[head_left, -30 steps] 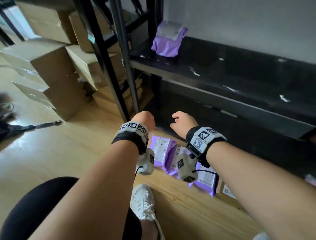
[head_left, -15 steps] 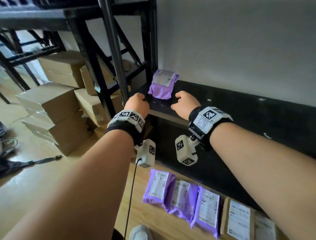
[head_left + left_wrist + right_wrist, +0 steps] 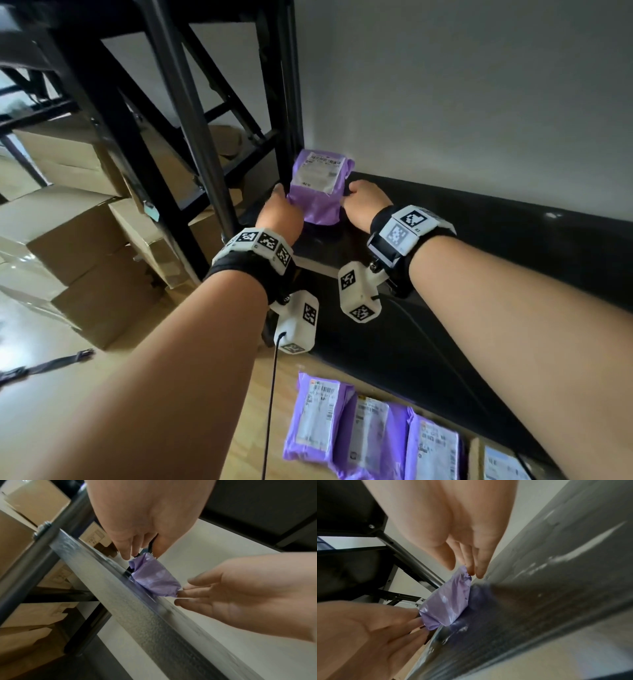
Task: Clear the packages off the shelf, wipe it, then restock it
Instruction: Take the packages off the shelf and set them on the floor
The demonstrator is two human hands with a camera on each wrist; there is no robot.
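Both hands point(image 3: 362, 205) flank purple package point(image 3: 318, 185), fingers seemingly touching.

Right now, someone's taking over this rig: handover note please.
Left hand: fingers straight, touching the left side of the purple package. No grip.
Right hand: fingers straight, touching its right side.
The package stands on the shelf at its left end, near the wall; it is the only one seen there.
Three purple packages and a cardboard-coloured one lie on the floor below.
White marks show on the shelf; no cloth in view, so whether it has been wiped is unclear.
Left: depends on that; check first.
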